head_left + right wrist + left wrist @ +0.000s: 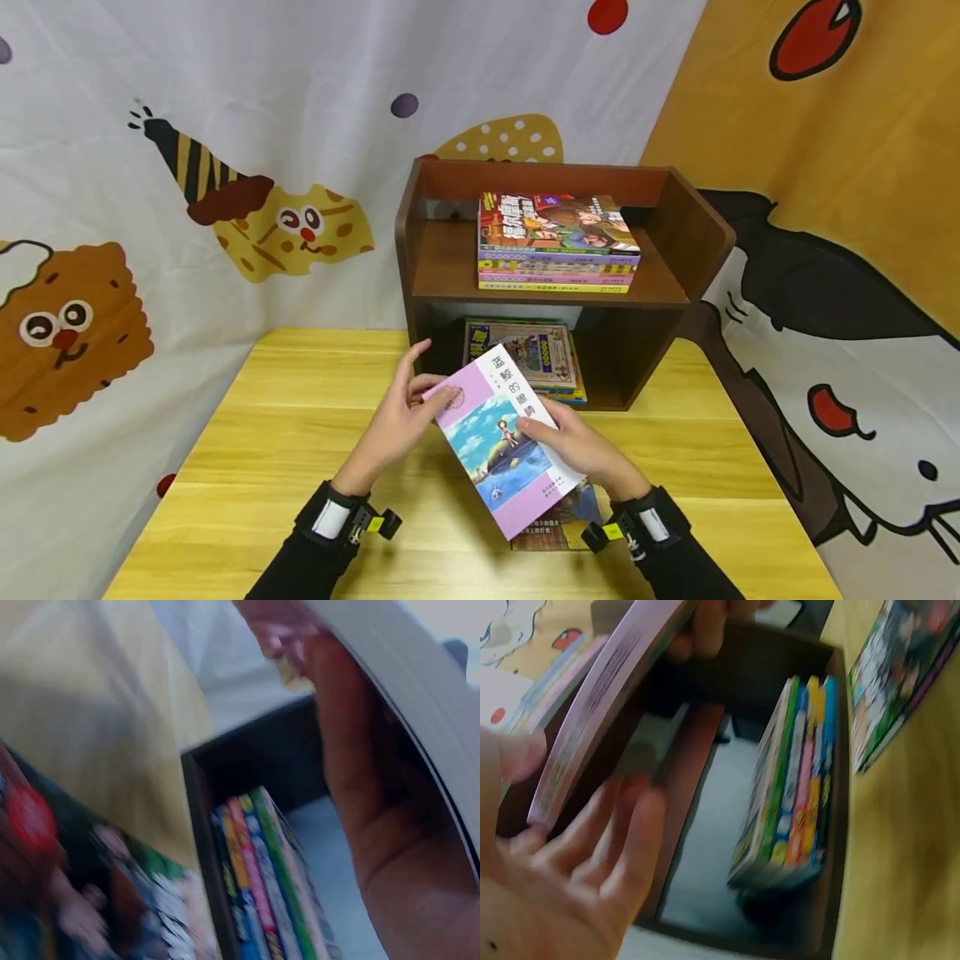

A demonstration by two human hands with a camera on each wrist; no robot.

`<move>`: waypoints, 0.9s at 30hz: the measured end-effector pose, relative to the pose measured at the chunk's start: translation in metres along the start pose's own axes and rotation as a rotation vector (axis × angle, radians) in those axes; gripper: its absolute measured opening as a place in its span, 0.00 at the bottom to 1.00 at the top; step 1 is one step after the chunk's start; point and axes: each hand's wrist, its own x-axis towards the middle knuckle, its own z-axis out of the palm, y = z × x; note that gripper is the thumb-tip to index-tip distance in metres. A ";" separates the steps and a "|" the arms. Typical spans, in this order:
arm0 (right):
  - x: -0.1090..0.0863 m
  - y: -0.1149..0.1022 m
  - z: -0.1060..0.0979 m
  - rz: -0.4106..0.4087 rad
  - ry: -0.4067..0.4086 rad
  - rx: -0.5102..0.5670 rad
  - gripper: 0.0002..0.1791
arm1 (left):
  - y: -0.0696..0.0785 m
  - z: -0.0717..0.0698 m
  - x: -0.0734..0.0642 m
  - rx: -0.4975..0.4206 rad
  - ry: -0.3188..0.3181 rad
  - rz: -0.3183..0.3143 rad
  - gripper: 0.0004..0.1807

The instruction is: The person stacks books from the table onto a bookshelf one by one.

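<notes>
A paperback book [487,450] with a pink-and-white cover and a picture of a girl by the sea is held tilted above the table. My right hand [581,442] grips its right edge, thumb on the cover and fingers underneath. At the upper left corner my left hand [401,421] pinches it, thumb on the cover, with the index finger sticking out. The left wrist view shows the pink spine [604,705] near the left fingers. Partly hidden below, another book [555,529] lies on the table.
Behind the hands stands a brown two-tier bookshelf [675,242]. Its upper tier bears a stack of books [558,242]; more books [536,354] lie in the lower tier. The wooden table [300,417] meets printed curtains [315,83] at the back and sides.
</notes>
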 end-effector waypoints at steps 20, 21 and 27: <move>0.006 -0.006 -0.037 -0.013 -0.054 -0.253 0.23 | 0.009 0.015 0.004 0.147 -0.168 0.093 0.36; 0.004 -0.004 -0.038 -0.038 -0.007 -0.235 0.24 | 0.010 0.014 0.004 0.160 -0.148 0.106 0.36; -0.010 -0.001 -0.030 -0.237 0.357 -0.117 0.31 | 0.018 0.011 0.000 0.124 0.023 0.140 0.38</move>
